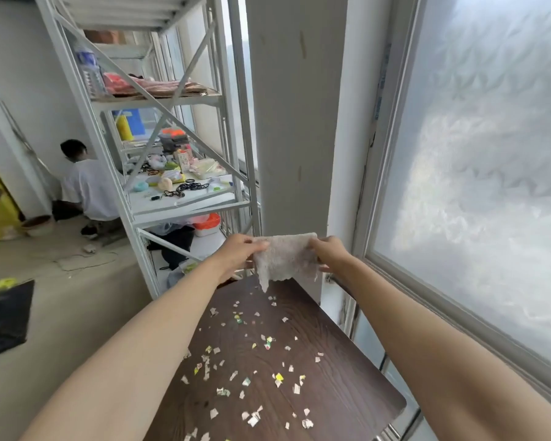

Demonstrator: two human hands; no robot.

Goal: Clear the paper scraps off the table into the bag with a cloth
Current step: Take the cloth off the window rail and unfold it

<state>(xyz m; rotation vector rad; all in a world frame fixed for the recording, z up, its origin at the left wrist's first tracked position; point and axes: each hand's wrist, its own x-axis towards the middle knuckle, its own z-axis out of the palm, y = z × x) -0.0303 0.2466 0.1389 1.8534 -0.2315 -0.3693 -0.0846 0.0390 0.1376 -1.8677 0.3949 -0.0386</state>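
Note:
A pale grey cloth (285,257) hangs spread in the air above the far end of the dark wooden table (337,370). My left hand (240,251) pinches its upper left corner and my right hand (330,253) pinches its upper right corner. The cloth's lower edge dangles just above the tabletop. Several small paper scraps (252,361), white, yellow and green, lie scattered over the table from its middle to the near edge. No bag for the scraps is clearly in view.
A white metal shelf rack (159,128) with assorted items stands left of the table. A white pillar (296,122) and frosted window (474,170) lie ahead and right. A person (86,189) crouches on the floor at left. A black mat (4,316) lies at far left.

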